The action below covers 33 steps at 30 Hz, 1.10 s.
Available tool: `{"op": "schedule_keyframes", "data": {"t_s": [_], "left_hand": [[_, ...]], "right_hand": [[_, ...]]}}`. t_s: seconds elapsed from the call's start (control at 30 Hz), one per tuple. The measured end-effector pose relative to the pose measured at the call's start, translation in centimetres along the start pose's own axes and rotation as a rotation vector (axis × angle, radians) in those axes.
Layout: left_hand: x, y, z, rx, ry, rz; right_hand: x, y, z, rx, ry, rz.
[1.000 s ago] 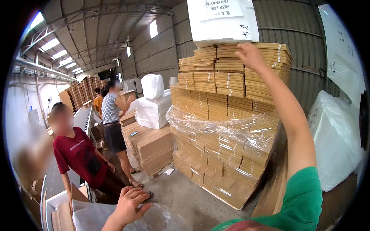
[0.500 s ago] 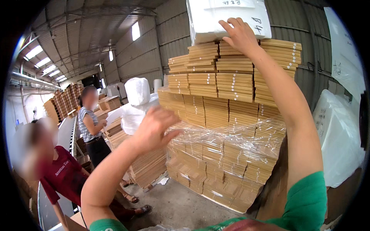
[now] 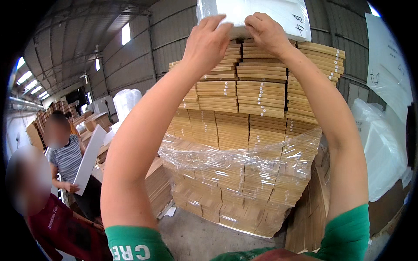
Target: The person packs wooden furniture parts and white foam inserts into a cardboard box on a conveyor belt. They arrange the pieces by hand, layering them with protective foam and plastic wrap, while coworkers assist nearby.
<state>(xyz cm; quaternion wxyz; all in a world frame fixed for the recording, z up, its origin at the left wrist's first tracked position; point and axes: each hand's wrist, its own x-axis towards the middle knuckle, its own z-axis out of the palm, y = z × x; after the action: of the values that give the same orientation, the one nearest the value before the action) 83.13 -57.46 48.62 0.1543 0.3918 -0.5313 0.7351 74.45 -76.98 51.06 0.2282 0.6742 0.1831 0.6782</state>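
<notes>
White wrapped package (image 3: 270,9): sits atop the stack of flat brown cardboard packs (image 3: 261,98).
Left hand (image 3: 208,43): fingers bent, near the package's lower front; any grip cannot be told.
Right hand (image 3: 266,34): fingers curled in at the package's front; pinch cannot be confirmed.
Clear stretch film (image 3: 239,160): present across lower tiers, bunched along its upper margin.
Upper tiers (image 3: 261,89): bare of film; coverage judged partial.

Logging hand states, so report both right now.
Left hand: half-curled, blurred, by the white package; grip cannot be told.
Right hand: curled near the package's lower edge; grip cannot be told.
</notes>
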Motion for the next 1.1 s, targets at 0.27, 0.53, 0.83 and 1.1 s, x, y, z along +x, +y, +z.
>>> {"op": "schedule_keyframes", "data": {"t_s": [0.27,0.53,0.83,1.1], "left_hand": [[2.2,-1.7,5.8,0.315,0.068,0.043],[2.4,-1.7,6.0,0.399,0.036,0.114],[3.4,-2.6,6.0,0.517,-0.08,0.086],[2.7,-2.2,5.7,0.284,0.039,-0.063]], "right_hand": [[0.8,0.4,0.1,0.107,-0.055,0.092],[1.1,0.8,-0.4,0.205,-0.109,0.14],[2.0,0.5,0.0,0.211,-0.185,0.155],[1.7,1.5,0.8,0.311,-0.108,0.159]]}}
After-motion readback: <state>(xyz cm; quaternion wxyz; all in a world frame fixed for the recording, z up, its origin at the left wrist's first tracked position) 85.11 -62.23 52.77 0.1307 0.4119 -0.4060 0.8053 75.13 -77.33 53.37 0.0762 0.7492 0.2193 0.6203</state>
